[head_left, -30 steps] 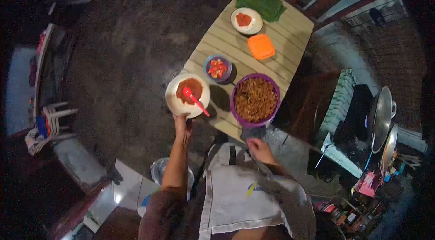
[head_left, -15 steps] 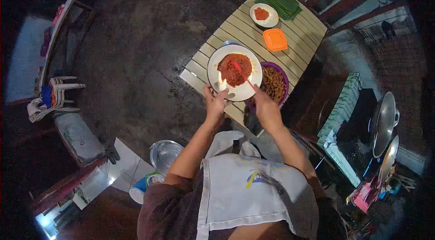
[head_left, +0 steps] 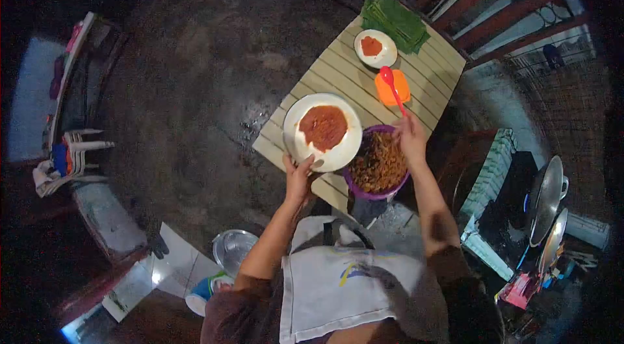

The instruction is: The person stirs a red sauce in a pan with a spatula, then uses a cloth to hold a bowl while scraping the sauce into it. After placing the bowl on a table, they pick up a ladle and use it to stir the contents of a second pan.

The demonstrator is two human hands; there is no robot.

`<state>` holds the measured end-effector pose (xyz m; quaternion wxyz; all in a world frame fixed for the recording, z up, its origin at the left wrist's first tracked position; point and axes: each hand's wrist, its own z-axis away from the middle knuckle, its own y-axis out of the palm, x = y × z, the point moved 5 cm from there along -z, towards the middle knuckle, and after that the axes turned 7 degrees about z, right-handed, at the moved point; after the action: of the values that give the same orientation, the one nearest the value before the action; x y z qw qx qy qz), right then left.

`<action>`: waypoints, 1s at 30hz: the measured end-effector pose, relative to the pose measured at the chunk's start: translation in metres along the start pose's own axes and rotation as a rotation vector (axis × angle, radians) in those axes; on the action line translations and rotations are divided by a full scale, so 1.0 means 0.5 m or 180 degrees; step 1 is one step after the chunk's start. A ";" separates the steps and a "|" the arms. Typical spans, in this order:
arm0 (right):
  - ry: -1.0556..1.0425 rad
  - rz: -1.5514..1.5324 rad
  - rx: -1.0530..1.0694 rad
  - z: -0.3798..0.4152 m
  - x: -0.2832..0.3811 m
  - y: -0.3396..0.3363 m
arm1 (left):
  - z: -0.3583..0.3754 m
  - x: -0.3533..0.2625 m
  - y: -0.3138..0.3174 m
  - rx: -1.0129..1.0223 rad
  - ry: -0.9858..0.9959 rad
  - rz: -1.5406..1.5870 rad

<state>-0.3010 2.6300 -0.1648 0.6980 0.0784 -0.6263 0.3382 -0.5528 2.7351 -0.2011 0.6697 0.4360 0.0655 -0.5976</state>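
A white plate with red paste (head_left: 324, 128) on it is gripped at its near edge by my left hand (head_left: 300, 178). My right hand (head_left: 411, 139) is closed round the handle of a red spoon (head_left: 388, 76), whose bowl is over an orange container (head_left: 393, 88). Below the spoon hand sits a purple basin (head_left: 351, 185) full of brown chopped food (head_left: 379, 163), partly overlapped by the plate. Farther back on the slatted table (head_left: 325, 71) stands a smaller white bowl (head_left: 385, 57) with some red paste in it.
Green leaves (head_left: 395, 22) are stacked at the table's far corner. Stacked white chairs (head_left: 81, 155) stand at the left. Large metal pans (head_left: 547, 201) are at the right. A clear round container (head_left: 234, 250) lies below, left of my body.
The spoon has lifted out of the paste on the plate and moved right and away with my right hand. The plate has shifted left and nearer, showing more of the basin.
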 end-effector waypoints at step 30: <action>0.0641 0.2985 0.1117 0.742 -0.469 -0.407 | 0.343 0.154 0.215 0.1756 -0.0562 -0.0479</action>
<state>-0.4867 2.1900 -0.2427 0.5043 -0.1281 -0.4575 0.7211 -0.5138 2.5541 -0.0888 0.4829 0.5418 -0.1257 -0.6764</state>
